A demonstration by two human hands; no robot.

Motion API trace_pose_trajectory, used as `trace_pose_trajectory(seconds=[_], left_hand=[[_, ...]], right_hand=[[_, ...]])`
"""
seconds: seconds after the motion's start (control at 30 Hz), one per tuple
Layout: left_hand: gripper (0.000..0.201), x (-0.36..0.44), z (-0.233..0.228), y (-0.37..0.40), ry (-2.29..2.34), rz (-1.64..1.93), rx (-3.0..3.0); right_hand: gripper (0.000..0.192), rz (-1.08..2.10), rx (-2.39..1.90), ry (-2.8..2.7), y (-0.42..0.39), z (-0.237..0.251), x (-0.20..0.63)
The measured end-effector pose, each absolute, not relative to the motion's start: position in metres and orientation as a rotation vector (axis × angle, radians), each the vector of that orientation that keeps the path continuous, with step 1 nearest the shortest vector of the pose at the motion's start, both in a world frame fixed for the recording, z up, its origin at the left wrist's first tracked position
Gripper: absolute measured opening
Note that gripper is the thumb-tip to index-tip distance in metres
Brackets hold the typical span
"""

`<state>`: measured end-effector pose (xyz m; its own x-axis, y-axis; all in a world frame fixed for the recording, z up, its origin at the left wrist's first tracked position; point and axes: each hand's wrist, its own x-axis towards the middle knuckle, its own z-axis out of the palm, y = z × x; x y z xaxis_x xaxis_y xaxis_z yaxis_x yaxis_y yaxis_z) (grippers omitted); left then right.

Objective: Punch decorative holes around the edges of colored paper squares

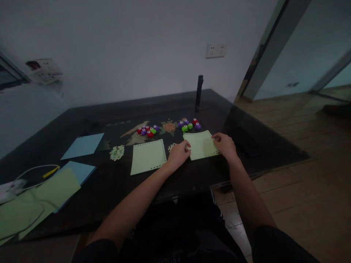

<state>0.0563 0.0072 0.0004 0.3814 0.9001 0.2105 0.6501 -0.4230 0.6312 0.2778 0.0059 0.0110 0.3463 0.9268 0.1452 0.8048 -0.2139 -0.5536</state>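
A pale green sheet of paper [201, 143] with rows of dark dots or holes along its edges lies in front of me on the dark table. My left hand [179, 155] has its fingers curled closed at the sheet's left edge. At the right edge, my right hand [225, 145] pinches the same paper between thumb and fingers. A second pale green sheet [148, 156], dotted along several edges, lies flat to the left. Partly behind my left hand is a patch of small pale pieces [171, 147].
Small red, purple and green round pieces lie in a left group [148, 130] and a right group [189, 125]. A pale pile of bits [117, 152], blue sheets [82, 145], green sheets [59, 186] and a white cable [30, 168] are leftward. A black post [199, 93] stands behind.
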Motion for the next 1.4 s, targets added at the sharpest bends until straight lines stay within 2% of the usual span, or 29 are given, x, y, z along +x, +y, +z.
trace_pose_trajectory(seconds=[0.53,1.17,1.4], left_hand=[[0.021,0.0582,0.0041,0.0034,1.415,0.523,2.390],[0.020,0.0576,0.0006,0.0048,1.387,0.557,2.438],[0.020,0.0596,0.0087,0.0026,1.389,0.516,2.475]], right_hand=[[0.031,0.297,-2.147,-1.568,0.0071,0.0123,0.2768],[0.029,0.313,-2.185,-1.604,0.0047,0.0157,0.2734],[0.026,0.134,-2.171,-1.689,0.0028,0.0130,0.2748]])
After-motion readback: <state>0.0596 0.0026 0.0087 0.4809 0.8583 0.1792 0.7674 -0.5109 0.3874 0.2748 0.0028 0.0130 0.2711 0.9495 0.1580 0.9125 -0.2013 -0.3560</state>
